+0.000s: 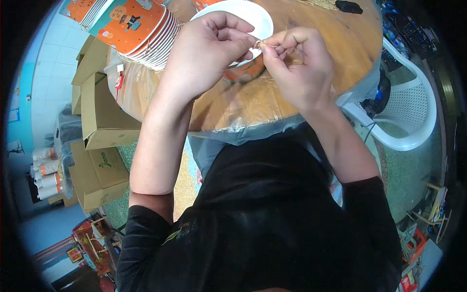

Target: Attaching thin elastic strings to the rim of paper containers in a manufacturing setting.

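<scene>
My left hand [206, 51] and my right hand [301, 63] meet over the table, fingertips almost touching. Between them is a thin tan cord [269, 45], bent into a small loop, pinched by thumb and forefinger on each side. Just below and behind the fingers stands a paper bucket [245, 73], orange outside and white inside, its mouth facing up. The left hand partly covers the bucket's rim. A tall nested stack of orange printed paper buckets [138, 29] leans beside my left wrist.
The round wooden table [228, 114] has a clear plastic cover. More tan cords [321, 4] and a black object [349, 7] lie at its far side. Open cardboard boxes [112, 112] stand on the left. A white plastic chair [406, 107] is on the right.
</scene>
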A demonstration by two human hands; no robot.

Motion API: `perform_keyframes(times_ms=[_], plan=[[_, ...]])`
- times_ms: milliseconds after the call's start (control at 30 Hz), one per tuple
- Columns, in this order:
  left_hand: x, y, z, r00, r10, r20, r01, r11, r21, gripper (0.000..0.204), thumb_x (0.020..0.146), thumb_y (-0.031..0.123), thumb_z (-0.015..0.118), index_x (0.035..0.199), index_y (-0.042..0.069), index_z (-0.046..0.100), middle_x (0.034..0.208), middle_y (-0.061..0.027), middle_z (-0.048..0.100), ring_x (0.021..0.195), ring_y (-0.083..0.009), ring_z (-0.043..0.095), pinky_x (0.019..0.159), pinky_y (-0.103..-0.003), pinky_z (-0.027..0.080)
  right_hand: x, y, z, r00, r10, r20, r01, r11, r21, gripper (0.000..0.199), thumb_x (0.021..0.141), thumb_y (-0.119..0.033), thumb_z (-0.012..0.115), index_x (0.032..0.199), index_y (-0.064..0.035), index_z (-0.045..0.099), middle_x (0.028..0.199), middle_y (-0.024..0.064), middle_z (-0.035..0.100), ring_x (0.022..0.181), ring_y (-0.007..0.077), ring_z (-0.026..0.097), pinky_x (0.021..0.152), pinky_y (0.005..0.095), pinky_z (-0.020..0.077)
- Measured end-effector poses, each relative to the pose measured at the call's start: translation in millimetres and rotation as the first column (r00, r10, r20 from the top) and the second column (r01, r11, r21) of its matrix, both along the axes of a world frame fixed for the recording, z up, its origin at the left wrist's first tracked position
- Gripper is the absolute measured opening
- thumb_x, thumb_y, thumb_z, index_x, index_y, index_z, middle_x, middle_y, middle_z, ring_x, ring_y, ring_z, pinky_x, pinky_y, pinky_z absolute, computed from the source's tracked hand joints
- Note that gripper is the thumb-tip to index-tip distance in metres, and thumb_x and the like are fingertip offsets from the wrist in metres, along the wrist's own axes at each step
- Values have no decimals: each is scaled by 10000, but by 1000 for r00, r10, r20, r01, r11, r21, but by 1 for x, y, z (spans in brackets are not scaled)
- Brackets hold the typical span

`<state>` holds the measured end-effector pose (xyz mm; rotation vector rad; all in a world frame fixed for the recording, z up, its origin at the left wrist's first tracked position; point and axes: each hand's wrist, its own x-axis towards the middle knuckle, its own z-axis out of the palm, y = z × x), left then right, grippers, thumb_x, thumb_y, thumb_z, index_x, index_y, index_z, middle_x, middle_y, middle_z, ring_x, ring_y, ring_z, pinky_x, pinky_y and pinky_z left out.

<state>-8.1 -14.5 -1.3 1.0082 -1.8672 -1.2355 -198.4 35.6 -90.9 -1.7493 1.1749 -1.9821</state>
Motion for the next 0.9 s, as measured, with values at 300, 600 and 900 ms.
perform_keyframes(times_ms=[300, 600, 900], plan=[[-3, -2, 7, 997, -66, 37, 63, 996, 67, 250, 1050, 41, 778, 1281, -27, 710, 1055, -67, 824, 906, -104, 763, 826, -257, 623, 3, -3, -4, 997, -70, -13, 67, 990, -127, 229, 921, -38, 902, 967, -55, 678, 924, 76, 819, 761, 169, 781, 687, 297, 625], [-1, -8, -2, 989, -143, 20, 144, 989, -37, 258, 1049, -12, 731, 1304, -30, 690, 1105, -29, 754, 986, -80, 725, 886, -228, 593, -5, 21, 8, 999, -8, -43, 6, 999, -34, 121, 953, -11, 873, 987, -16, 758, 958, 69, 813, 852, 141, 792, 755, 291, 631], [-5, -3, -13, 990, -53, 130, 78, 976, -202, 228, 1045, 66, 738, 1257, -19, 735, 981, -46, 753, 887, -96, 722, 799, -273, 598, -16, 67, 10, 892, 349, 286, -406, 898, 169, 201, 1002, 112, 750, 1089, -19, 626, 1040, 40, 720, 1021, 115, 743, 935, 270, 610]])
